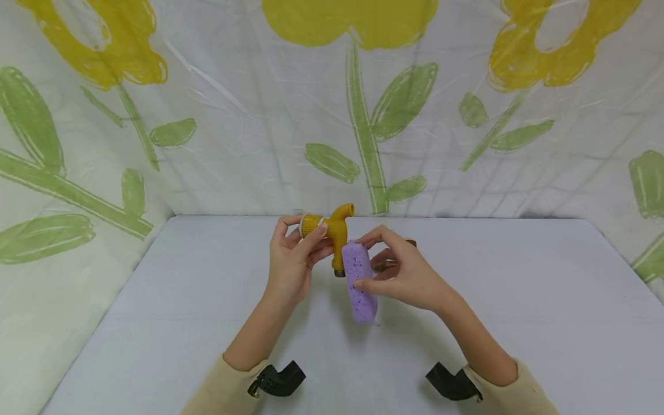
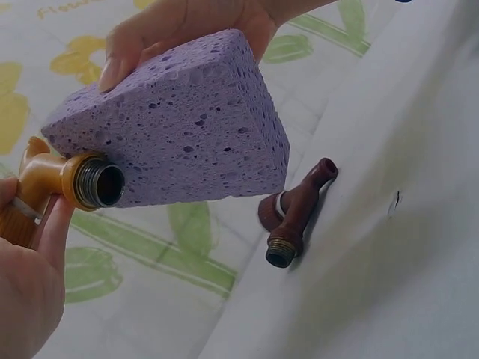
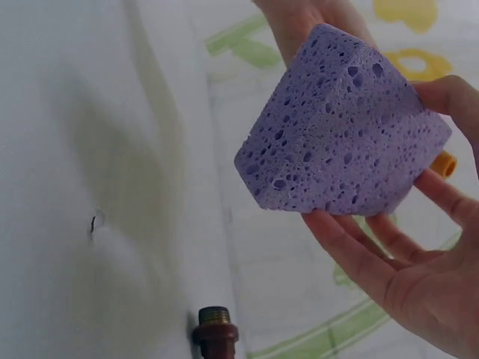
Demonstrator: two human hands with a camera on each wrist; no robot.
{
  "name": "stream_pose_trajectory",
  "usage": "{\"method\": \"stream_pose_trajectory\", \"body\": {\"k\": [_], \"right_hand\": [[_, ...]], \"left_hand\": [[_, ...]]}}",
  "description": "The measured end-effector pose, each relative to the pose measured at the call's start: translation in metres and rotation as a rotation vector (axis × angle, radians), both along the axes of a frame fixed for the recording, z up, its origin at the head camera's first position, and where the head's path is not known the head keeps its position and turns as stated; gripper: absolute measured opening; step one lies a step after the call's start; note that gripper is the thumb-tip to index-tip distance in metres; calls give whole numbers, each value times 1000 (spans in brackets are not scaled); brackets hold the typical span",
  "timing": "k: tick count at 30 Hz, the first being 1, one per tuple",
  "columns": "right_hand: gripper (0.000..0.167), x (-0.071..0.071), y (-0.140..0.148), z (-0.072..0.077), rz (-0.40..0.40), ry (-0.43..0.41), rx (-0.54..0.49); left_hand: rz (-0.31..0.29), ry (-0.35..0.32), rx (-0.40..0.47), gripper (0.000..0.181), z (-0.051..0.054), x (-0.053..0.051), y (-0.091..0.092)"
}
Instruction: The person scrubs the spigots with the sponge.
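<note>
My left hand (image 1: 291,262) holds a yellow tap (image 1: 338,233) by its ribbed end, thumb in front and fingers behind. The tap's threaded outlet (image 2: 99,183) shows in the left wrist view. Between the thumb and fingers of my right hand (image 1: 415,279) is a purple porous sponge (image 1: 359,282), held up against or very near the tap's body; whether they touch I cannot tell. In the right wrist view the sponge (image 3: 337,138) hides most of the yellow tap.
A dark red-brown tap (image 2: 296,213) lies on the white table (image 1: 207,323), mostly hidden behind my right hand in the head view. A small dark mark (image 2: 398,200) shows on the tabletop. Behind the table hangs a curtain (image 1: 233,144) with painted flowers.
</note>
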State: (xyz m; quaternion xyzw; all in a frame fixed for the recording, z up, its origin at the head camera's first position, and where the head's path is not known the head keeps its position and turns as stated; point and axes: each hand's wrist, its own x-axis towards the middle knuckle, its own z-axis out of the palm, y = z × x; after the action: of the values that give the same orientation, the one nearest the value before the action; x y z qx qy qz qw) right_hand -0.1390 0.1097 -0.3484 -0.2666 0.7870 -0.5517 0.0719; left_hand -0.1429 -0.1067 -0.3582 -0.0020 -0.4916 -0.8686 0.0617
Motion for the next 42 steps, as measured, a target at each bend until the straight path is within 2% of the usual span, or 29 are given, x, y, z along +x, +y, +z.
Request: {"method": "stream_pose_trajectory", "body": {"k": [3,9,12,19,23,32,34,42], "right_hand": [[56,1,0,0,-19,11,-21],[56,0,2,-1,-125,29,-97],[56,0,2,0,-135,27,-101],[55,0,3,1,-11,-36,-35],[54,1,2,2,50,-42,14],[53,1,7,3,132,-25,24],[55,1,7,3,120,-15,29],[57,0,3,1,-8,14,34]], "left_hand": [[-11,5,8,26,0,1,0],[-59,5,1,26,-3,3,6],[-65,-1,-5,26,-4,4,8],[-25,6,-11,26,0,3,4],[-9,10,-1,27,2,2,1],[26,12,27,24,2,1,-1],[28,14,35,23,3,1,-1],[12,19,44,23,3,2,-1]]}}
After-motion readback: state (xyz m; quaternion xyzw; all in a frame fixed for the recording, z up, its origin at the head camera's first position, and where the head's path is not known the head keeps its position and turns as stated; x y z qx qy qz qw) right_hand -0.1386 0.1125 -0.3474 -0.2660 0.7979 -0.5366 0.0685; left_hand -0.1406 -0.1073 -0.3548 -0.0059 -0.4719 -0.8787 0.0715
